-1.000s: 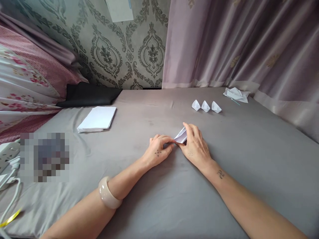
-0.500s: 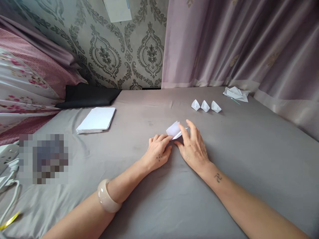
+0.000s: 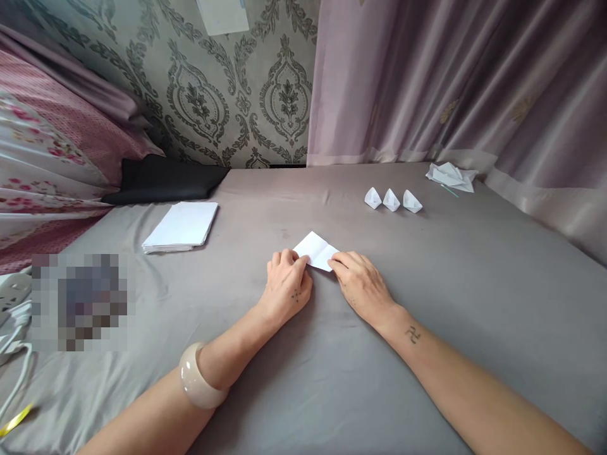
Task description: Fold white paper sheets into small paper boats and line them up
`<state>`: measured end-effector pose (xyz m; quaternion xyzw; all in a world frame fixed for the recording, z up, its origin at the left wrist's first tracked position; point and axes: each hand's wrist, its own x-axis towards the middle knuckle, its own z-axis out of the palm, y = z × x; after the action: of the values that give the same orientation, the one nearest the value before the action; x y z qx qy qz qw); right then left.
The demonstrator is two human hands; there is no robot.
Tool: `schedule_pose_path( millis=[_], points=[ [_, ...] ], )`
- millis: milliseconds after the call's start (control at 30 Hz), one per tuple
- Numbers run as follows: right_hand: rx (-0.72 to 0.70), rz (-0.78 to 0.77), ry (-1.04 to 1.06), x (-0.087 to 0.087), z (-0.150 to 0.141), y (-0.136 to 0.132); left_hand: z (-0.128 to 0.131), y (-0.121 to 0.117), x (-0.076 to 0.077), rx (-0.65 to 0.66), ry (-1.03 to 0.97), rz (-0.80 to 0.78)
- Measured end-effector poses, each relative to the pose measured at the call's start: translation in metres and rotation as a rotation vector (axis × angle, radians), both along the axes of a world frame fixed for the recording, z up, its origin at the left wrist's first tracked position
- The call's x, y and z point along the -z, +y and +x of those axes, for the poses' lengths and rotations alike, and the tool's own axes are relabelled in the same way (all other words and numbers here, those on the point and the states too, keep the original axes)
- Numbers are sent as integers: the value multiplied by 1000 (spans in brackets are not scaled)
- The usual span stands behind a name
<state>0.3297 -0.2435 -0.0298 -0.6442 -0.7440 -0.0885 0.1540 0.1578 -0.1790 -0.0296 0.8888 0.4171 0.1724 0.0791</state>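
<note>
A small folded white paper (image 3: 317,249) lies flat on the grey bedsheet (image 3: 303,379) in the middle. My left hand (image 3: 286,285) pinches its left corner with curled fingers. My right hand (image 3: 361,285) presses its fingertips together on the paper's right corner. A cream bangle (image 3: 195,379) sits on my left wrist. Three finished white paper boats (image 3: 392,200) stand in a row farther back on the right.
A stack of white sheets (image 3: 183,225) lies at the left, beside a black cushion (image 3: 165,179). Crumpled paper scraps (image 3: 449,176) sit at the back right by the pink curtain (image 3: 450,82). White cables (image 3: 14,354) and floral bedding (image 3: 42,151) are at the left edge.
The paper was folded small and held up between both hands; it has been opened out and now lies flat as a diamond, both hands shifted slightly left.
</note>
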Motion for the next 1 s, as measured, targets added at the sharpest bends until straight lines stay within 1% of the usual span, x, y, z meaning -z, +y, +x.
schedule_pose_path(
  millis=[67, 133, 200, 233, 300, 400, 567, 733, 833, 1000],
  points=[
    [-4, -56, 18, -3, 0, -2, -1, 0, -3, 29, 26, 61],
    [2, -97, 39, -7, -1, -3, -2, 2, -5, 126, 26, 83],
    [22, -131, 75, -11, -1, -4, -1, 3, -5, 203, -6, 46],
    [33, -143, 95, -12, -1, -4, -1, 4, -4, 214, -35, 16],
    [45, -161, 129, -13, 0, -4, 2, 5, -2, 186, -107, -42],
    [49, -166, 184, -12, 2, -1, 5, 6, 3, 106, -200, -103],
    [85, -99, 373, -6, 5, 6, 9, 7, 7, 19, -306, -177],
    [149, -26, 520, 1, 5, 12, 12, 8, 7, -74, -329, -246],
    [176, -15, 541, 2, 3, 16, 14, 9, 9, -107, -321, -251],
    [246, -34, 532, 4, 2, 21, 17, 10, 12, -126, -326, -240]
  ],
)
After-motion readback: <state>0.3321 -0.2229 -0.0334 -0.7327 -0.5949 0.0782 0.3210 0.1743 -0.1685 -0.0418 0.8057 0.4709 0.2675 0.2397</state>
